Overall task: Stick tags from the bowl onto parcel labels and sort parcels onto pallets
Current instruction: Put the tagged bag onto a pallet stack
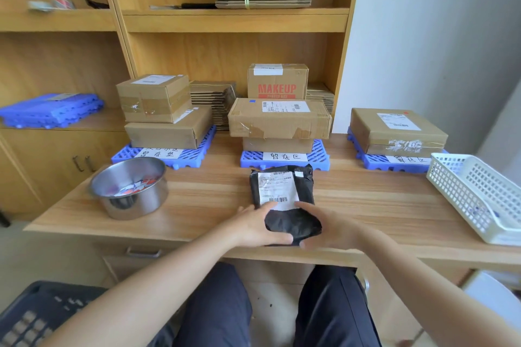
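While the fingers of the left hand (pixel 259 224) lie over the near left corner of the black parcel (pixel 293 221) and its thumb runs along the near edge, that hand grips the bag. The right hand (pixel 329 227), somewhat blurred, clasps the near right corner in the same way, fingers on top and thumb below. One left fingertip touches the lower edge of the white label (pixel 277 190), which faces up. The parcel rests on the wooden desk (pixel 211 205), just in front of the middle pallet (pixel 251 159). To its left stands the steel bowl (pixel 128 205), with red, white and blue tags (pixel 135 187) inside. The left pallet (pixel 124 155), the middle one and the right pallet (pixel 375 163) each carry stacked cardboard boxes (pixel 279 118). A white basket (pixel 476 197) sits at the desk's right end.
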